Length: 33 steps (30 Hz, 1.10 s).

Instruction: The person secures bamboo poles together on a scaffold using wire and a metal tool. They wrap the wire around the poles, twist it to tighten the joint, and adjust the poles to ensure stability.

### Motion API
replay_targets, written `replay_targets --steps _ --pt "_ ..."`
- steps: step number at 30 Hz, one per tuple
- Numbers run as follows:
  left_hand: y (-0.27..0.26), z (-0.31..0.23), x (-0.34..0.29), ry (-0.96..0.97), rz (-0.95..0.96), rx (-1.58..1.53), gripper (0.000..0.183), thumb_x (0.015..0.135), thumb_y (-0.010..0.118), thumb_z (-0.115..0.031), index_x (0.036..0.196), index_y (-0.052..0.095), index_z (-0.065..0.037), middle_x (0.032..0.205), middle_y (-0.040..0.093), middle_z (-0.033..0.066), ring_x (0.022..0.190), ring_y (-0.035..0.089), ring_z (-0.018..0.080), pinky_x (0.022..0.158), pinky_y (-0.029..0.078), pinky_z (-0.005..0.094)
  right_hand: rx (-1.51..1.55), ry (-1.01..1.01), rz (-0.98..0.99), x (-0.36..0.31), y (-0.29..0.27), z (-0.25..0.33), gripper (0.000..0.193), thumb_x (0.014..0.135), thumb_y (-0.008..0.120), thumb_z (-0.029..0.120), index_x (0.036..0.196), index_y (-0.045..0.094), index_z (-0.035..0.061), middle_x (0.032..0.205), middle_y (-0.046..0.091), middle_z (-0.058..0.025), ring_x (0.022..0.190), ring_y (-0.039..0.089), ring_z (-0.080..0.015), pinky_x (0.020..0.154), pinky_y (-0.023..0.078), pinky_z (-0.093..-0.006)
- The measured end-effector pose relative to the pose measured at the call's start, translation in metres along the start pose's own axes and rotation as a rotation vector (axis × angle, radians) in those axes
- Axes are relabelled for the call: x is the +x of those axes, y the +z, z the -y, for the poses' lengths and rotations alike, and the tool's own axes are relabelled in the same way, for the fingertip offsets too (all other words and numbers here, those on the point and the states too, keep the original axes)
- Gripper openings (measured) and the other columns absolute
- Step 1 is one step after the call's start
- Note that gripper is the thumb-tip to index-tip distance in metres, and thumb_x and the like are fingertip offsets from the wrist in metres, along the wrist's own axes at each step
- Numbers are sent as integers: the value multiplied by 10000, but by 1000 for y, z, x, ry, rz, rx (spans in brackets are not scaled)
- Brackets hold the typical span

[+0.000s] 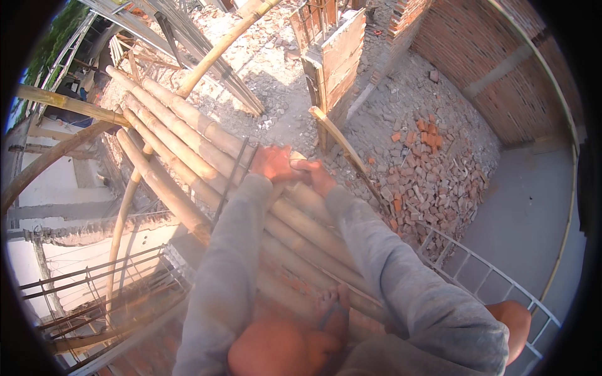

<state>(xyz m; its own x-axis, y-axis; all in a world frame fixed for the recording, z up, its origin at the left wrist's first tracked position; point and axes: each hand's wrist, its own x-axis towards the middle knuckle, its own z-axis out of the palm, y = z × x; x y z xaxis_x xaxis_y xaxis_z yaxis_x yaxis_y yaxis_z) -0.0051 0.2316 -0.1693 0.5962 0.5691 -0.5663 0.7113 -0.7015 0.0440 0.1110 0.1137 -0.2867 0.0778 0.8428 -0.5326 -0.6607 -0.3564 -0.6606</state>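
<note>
Bamboo poles (316, 235) are lying beneath L hand (271, 163) & R hand (320, 178), which are nearly touching; fingers blurred, can't tell if they're pinching sth.

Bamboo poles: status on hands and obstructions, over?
Left hand, right hand: close together, grip unclear. Bamboo poles: side by side beneath. Possible obstruction: dark bars crossing poles beside left hand.

Harsh daylight bleaches the upper rubble (276, 55), the dark rim bows, and the hands (269, 163) seem slightly blurred.
</note>
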Motion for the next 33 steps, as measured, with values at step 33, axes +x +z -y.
replay_targets --steps 33 --pt "108 93 -120 -477 -886 -141 610 1028 622 -139 1601 487 19 1297 552 254 1161 618 465 989 524 581 144 149 197 -21 0 16 569 828 873 367 1286 722 66 1200 770 -151 1032 749 -343 931 611 -471"
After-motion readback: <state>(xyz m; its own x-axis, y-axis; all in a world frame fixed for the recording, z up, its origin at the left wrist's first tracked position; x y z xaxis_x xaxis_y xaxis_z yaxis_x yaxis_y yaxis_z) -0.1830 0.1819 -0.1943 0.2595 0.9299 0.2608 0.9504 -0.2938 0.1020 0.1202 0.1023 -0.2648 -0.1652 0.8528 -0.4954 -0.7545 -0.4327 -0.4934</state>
